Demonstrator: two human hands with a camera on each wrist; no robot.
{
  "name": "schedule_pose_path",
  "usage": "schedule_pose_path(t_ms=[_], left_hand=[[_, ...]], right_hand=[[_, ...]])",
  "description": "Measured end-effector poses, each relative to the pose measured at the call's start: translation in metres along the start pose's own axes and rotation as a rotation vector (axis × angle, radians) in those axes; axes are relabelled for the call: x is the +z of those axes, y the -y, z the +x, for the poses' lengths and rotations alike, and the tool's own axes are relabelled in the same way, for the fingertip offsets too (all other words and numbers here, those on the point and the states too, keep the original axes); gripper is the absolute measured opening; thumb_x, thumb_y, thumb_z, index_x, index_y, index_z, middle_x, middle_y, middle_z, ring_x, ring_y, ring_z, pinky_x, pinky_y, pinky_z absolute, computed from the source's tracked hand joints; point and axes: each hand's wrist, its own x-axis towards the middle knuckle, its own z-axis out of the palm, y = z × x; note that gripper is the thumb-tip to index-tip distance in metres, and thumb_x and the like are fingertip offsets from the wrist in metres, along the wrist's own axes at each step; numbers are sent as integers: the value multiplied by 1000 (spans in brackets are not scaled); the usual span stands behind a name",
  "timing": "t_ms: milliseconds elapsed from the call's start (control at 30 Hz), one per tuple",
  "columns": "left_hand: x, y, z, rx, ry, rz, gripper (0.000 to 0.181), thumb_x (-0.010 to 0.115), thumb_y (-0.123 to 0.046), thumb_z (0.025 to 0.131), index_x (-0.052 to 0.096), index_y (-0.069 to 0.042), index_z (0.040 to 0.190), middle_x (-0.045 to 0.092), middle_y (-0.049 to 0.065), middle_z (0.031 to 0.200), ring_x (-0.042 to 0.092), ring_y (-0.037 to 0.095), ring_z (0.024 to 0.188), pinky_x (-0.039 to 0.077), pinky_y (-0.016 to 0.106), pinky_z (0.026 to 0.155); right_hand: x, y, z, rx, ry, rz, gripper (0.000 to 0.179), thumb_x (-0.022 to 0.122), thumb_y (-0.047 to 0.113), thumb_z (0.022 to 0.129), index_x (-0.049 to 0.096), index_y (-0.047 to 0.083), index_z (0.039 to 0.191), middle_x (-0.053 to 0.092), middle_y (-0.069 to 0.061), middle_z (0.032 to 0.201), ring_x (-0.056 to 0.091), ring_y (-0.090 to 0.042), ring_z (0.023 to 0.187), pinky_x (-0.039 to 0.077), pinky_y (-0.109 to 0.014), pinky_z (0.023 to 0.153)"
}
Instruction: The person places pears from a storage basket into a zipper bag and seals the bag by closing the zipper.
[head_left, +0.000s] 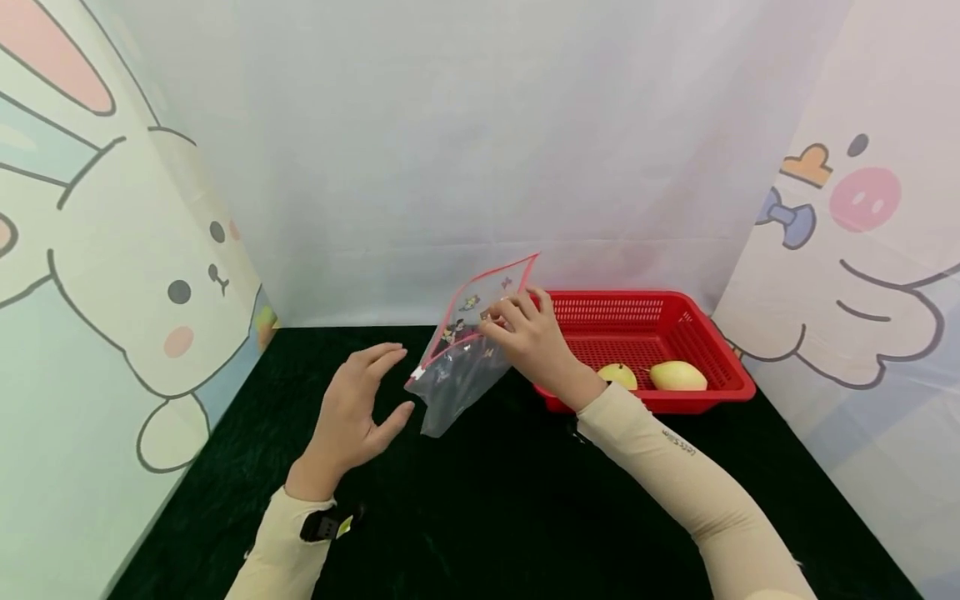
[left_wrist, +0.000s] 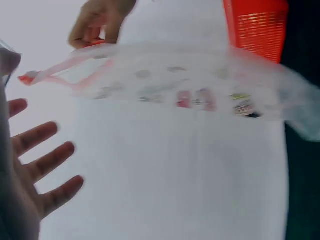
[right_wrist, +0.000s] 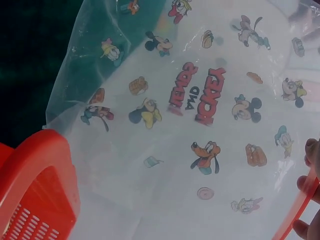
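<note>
A clear zip bag (head_left: 459,392) with a pink-red edge and cartoon prints hangs over the table, its mouth partly spread. My right hand (head_left: 534,340) pinches the bag by its rim; in the right wrist view its fingers (right_wrist: 314,186) curl at the pink strip. To the left of the bag, near the white slider (head_left: 417,373), is my left hand (head_left: 351,410), thumb and fingers spread apart with nothing between them. The left wrist view shows the left hand (left_wrist: 37,165) apart from the bag (left_wrist: 165,80).
Behind my right forearm stands a red plastic basket (head_left: 738,385) holding two yellow-green pears, one round (head_left: 618,375) and one lying sideways (head_left: 678,376). Dark green cloth (head_left: 480,517) covers the table. White curtains (head_left: 480,150) with cartoon animals enclose the back and sides.
</note>
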Motion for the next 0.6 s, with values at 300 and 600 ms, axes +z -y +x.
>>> schedule_pose_path(t_ms=[300,600], left_hand=[[-16,-4,39,135,234,-78,57,28,-49,106,54,-11,139,50,17,139,48,35,124,40,57,98],[-16,-7,56,207,312,34,47,33,-42,107,59,-19,138,52,16,138,47,37,126,42,58,95]], right_hand=[[-9,-2,-6,-137,3,59,22,66,-5,91,57,14,99,61,-10,100,57,-31,91,44,-59,90],[-21,1,-4,-284,-23,51,11,59,5,100,54,15,99,61,-8,100,58,-29,91,45,-60,92]])
